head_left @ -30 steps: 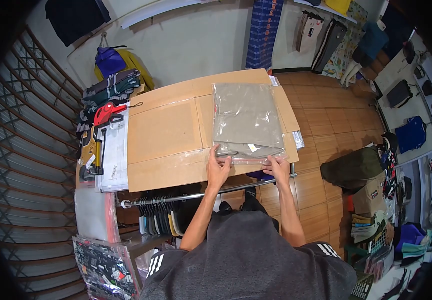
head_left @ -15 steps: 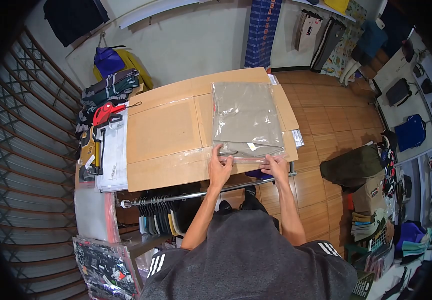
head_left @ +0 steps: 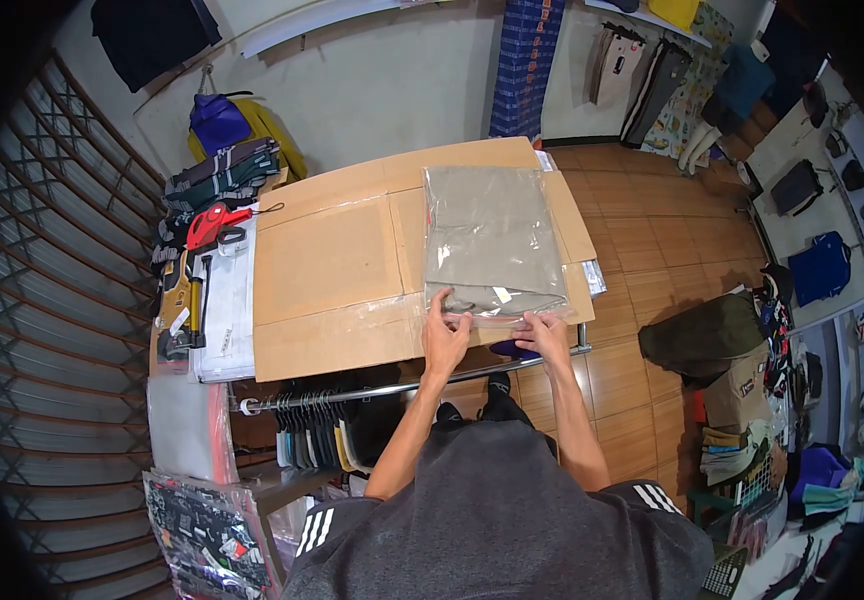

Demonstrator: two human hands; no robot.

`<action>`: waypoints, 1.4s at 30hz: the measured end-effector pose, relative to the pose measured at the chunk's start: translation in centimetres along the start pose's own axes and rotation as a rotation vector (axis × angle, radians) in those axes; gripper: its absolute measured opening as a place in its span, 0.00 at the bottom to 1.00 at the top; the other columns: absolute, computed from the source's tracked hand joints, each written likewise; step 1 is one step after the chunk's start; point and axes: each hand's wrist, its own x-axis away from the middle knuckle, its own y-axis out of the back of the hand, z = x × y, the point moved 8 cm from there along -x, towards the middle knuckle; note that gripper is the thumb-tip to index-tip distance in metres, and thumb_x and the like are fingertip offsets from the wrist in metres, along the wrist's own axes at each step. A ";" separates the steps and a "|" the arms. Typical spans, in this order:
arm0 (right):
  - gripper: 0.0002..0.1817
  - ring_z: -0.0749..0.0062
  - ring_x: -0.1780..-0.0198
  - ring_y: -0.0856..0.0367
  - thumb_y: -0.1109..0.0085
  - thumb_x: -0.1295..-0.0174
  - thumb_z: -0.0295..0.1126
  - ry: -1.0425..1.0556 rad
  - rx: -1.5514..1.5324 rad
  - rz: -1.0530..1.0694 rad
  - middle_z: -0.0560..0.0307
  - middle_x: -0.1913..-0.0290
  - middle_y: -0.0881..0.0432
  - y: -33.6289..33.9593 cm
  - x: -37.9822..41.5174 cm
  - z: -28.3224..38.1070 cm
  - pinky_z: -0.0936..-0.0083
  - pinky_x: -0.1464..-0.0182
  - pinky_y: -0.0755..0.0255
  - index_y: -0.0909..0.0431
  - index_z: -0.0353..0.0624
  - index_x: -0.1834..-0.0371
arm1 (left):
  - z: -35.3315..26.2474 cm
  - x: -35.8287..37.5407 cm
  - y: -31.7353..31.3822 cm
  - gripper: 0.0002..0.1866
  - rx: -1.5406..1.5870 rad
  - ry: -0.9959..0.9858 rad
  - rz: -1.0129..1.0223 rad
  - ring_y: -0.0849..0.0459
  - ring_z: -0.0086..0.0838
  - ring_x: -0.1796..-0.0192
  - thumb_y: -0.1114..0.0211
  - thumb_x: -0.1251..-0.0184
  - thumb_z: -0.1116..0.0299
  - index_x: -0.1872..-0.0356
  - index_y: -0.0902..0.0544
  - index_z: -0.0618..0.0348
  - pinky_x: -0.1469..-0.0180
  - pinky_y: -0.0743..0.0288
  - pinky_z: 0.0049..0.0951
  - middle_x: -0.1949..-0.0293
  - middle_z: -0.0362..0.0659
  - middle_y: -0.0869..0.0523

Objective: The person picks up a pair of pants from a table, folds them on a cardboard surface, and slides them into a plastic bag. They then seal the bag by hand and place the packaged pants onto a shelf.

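A folded grey-beige garment in a clear plastic bag [head_left: 492,235] lies flat on the right part of a cardboard sheet [head_left: 327,255]. My left hand [head_left: 445,335] pinches the bag's near edge at its left side, thumb and fingers closed on the plastic. Along the same edge, farther right, my right hand [head_left: 546,335] has its thumb and fingertips closed on the bag's rim. A small white label [head_left: 502,295] shows through the plastic between the hands. The exact fold under the fingertips is too small to make out.
Left of the cardboard lie a red tape dispenser [head_left: 217,225], a yellow-and-black tool [head_left: 195,310] and stacked folded clothes [head_left: 222,175]. A metal rail [head_left: 402,388] with hangers [head_left: 317,440] runs below the near edge. Clothing is piled on the right [head_left: 697,330].
My right hand has slid slightly left along the bag's near edge, closer to my left hand. The left hand has barely shifted, and the bag stays in place.
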 end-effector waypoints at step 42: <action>0.18 0.67 0.67 0.11 0.26 0.32 0.39 0.083 -0.161 -0.203 0.51 0.65 0.12 5.5 -3.3 1.0 0.71 0.63 0.13 0.15 0.31 0.60 | 2.3 2.7 2.1 0.52 0.402 0.174 -0.202 0.12 0.29 0.58 0.25 0.28 0.71 0.15 0.54 0.58 0.61 0.17 0.27 0.50 0.53 0.15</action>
